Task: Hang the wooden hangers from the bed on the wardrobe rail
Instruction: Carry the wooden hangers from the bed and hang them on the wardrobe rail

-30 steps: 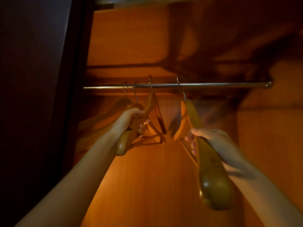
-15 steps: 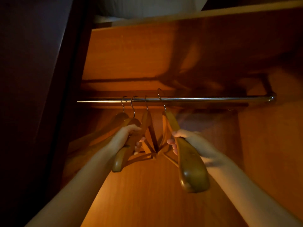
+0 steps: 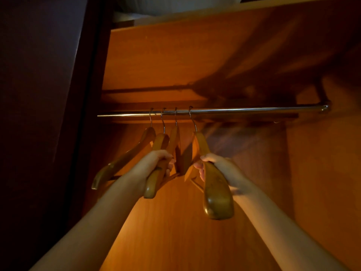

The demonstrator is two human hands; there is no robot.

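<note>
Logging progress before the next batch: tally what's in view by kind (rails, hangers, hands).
Wardrobe rail: 1
Wooden hangers hooked on it: 4
Hands, each gripping a hanger, left hand and right hand: 2
Total: 7

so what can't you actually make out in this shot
Head view only:
Rail: left end lost in shadow.
Pale thing above: cut off by the top edge.
Left hand: grips the second hanger; whether also the third hanger is unclear, wood overlaps in the dark.
Rightmost hanger, in the right hand: lower bar mostly hidden behind that hand.
Bed: out of frame.
</note>
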